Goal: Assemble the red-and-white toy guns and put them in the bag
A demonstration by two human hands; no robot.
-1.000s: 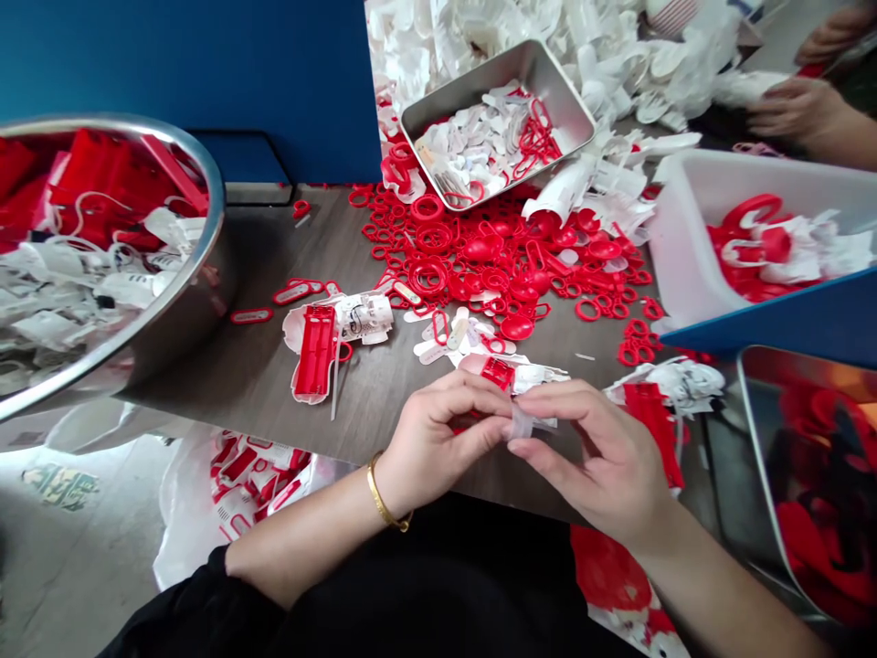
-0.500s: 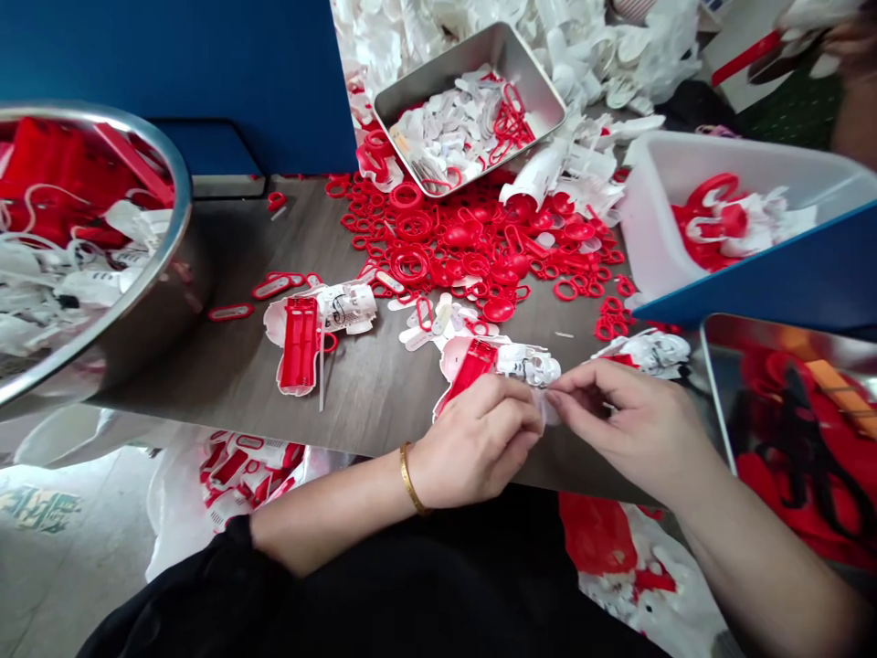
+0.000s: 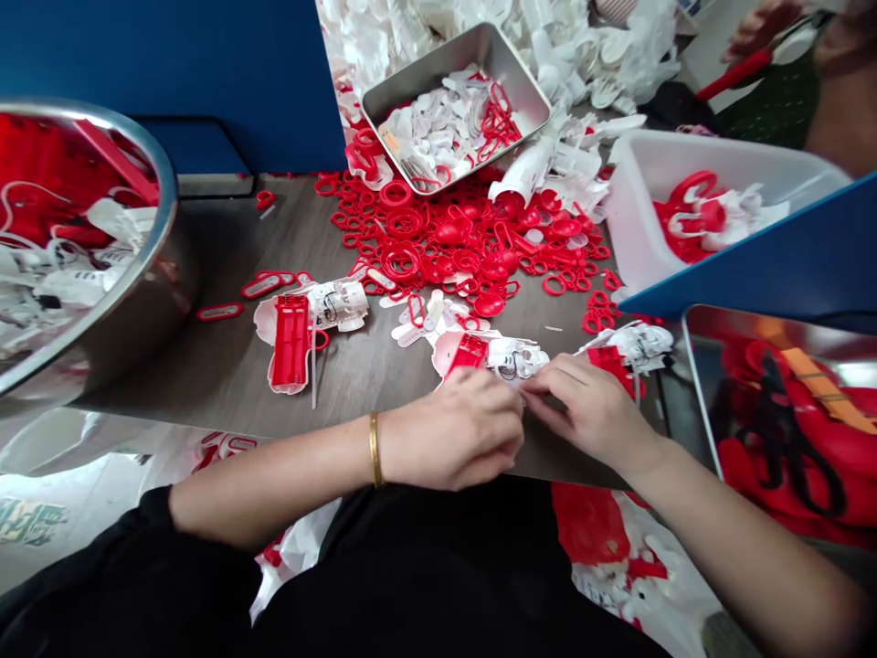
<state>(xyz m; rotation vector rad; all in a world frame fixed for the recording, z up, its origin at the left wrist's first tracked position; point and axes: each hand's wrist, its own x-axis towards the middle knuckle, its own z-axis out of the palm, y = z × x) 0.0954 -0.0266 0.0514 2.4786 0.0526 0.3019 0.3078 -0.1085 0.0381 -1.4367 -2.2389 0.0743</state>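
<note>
My left hand (image 3: 452,429) and my right hand (image 3: 589,407) meet at the near edge of the brown table (image 3: 226,366), fingers curled and pinched together over a red and white plastic assembly (image 3: 490,355). The left hand, with a gold bangle at the wrist, covers the assembly's near end. The right hand's fingertips press on its white printed part. What lies under the fingers is hidden. A second such assembly (image 3: 301,329) lies to the left, untouched.
A pile of red rings (image 3: 445,238) covers the table's middle. A metal tray (image 3: 456,110) of white parts stands behind it. A steel bowl (image 3: 89,238) sits left, a white bin (image 3: 692,210) and a metal tray (image 3: 774,393) right. Another person's arm (image 3: 842,119) is at the far right.
Both hands have dropped from above the table's edge down onto the red and white assembly on the table. The small clear piece the right hand pinched one second ago is no longer visible.
</note>
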